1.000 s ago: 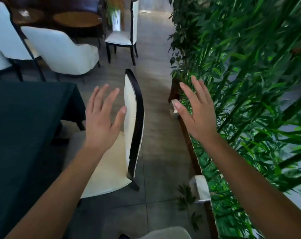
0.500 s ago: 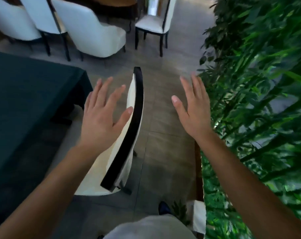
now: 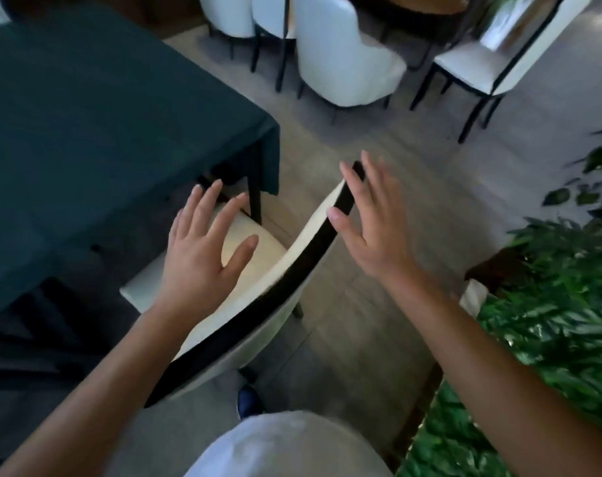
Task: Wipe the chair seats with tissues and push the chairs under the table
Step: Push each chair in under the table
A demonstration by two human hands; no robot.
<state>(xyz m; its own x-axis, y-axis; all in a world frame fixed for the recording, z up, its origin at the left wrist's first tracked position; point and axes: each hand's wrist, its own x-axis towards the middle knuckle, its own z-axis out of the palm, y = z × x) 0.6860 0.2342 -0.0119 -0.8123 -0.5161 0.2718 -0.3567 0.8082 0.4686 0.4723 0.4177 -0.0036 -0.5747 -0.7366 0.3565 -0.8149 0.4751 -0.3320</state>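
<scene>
Counter (image 3: 86, 132) with dark teal cloth filled the upper left of the frame, its corner drape hanging near centre-left. Grey tiled floor (image 3: 379, 321) ran through the middle. Green foliage (image 3: 551, 321) took the right edge and lower right.

Task chair (image 3: 258, 270) sat at centre — cream seat, cream backrest with a black top rim running diagonally from lower left to upper centre. Its seat front was just beside the counter corner and seemed partly under the cloth edge; the backrest stood clear of the counter. No tissue visible in either hand.

Other white chairs (image 3: 344, 63) were grouped along the top of the frame, well apart from the task chair; one more with a black frame (image 3: 475, 70) at upper right.

Person's pale trouser knee (image 3: 286, 445) showed at bottom centre, a dark shoe (image 3: 249, 401) just above it by the chair's back leg.

Left hand (image 3: 203, 256) was over the seat, left of the backrest rim — grip wide, fingers spread and straight, holding nothing; contact with the seat could not be told. Right hand (image 3: 365, 222) was at the upper end of the backrest rim, grip wide too, fingers straight, thumb overlapping the black rim — touching or just above, blurred, could not tell.
</scene>
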